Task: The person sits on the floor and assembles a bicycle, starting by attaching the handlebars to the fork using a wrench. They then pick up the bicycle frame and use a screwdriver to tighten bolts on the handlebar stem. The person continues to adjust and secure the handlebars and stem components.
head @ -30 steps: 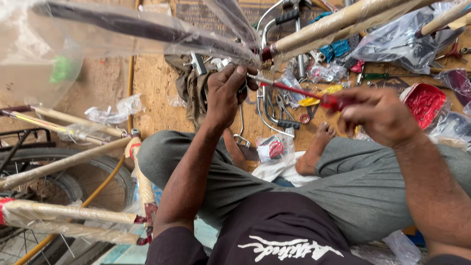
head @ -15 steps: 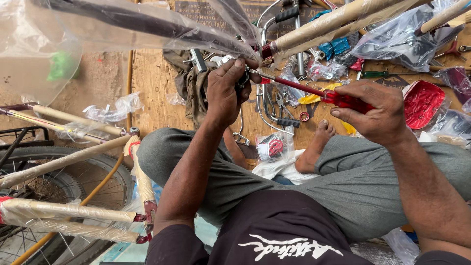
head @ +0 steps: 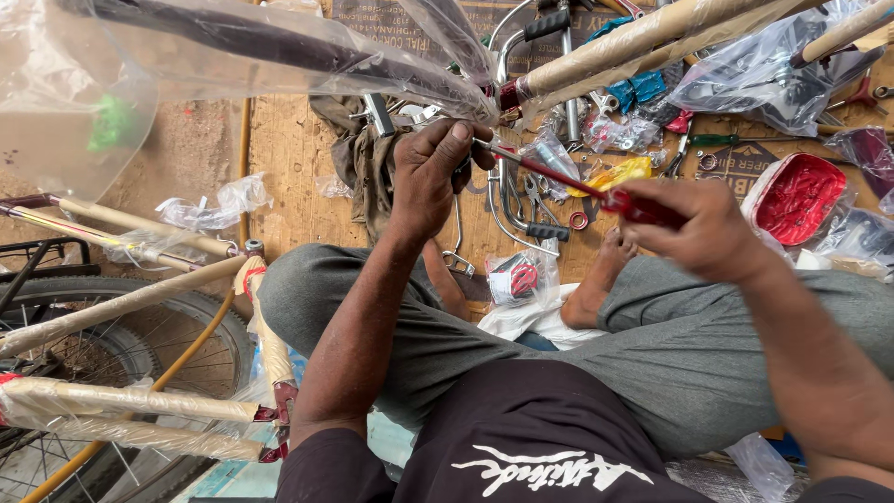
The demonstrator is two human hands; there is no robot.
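Observation:
My right hand [head: 700, 228] grips the red handle of a screwdriver [head: 568, 182] whose shaft runs up-left to a small metal part on the bicycle frame. My left hand [head: 430, 172] is closed around that metal part [head: 470, 144], just under a frame tube wrapped in clear plastic [head: 279, 42]. The screwdriver tip meets the part at my left fingertips. What exactly the left fingers pinch is hidden by them. I sit cross-legged in grey trousers, a bare foot [head: 596, 289] showing between my arms.
Paper-wrapped bicycle tubes [head: 643, 42] cross the top. Another wrapped bicycle with a spoked wheel [head: 84, 345] stands at the left. On the wooden floor lie handlebars [head: 507, 200], a red saddle-shaped piece [head: 801, 200], plastic bags of parts [head: 768, 74], a rag [head: 358, 154] and loose tools.
My right hand has shifted slightly with the screwdriver, turning the handle; the left hand has risen a little and stays clamped at the frame joint.

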